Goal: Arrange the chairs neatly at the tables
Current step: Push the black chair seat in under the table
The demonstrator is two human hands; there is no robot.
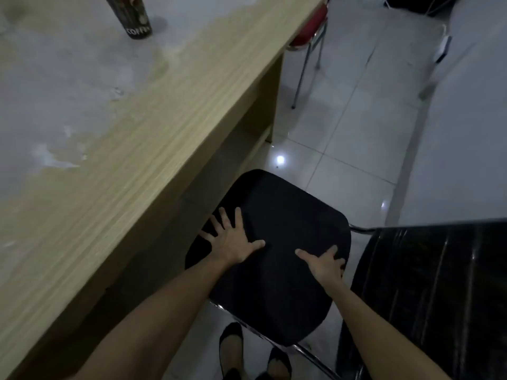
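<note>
A black padded chair (277, 209) stands beside the long wooden table (142, 149), its seat partly tucked under the table edge. My left hand (233, 237) lies flat on the seat's left side, fingers spread. My right hand (326, 263) rests on the seat's right side, fingers curled over its edge. The chair's chrome frame (307, 355) shows below the seat. At the lower right is a glossy black panel (428, 297), apparently this chair's backrest.
A dark coffee cup (131, 15) stands on the far part of the table. A red chair with chrome legs (310, 37) sits at the table's far end. White tiled floor (356, 119) lies to the right. My feet in black shoes (233, 349) are below.
</note>
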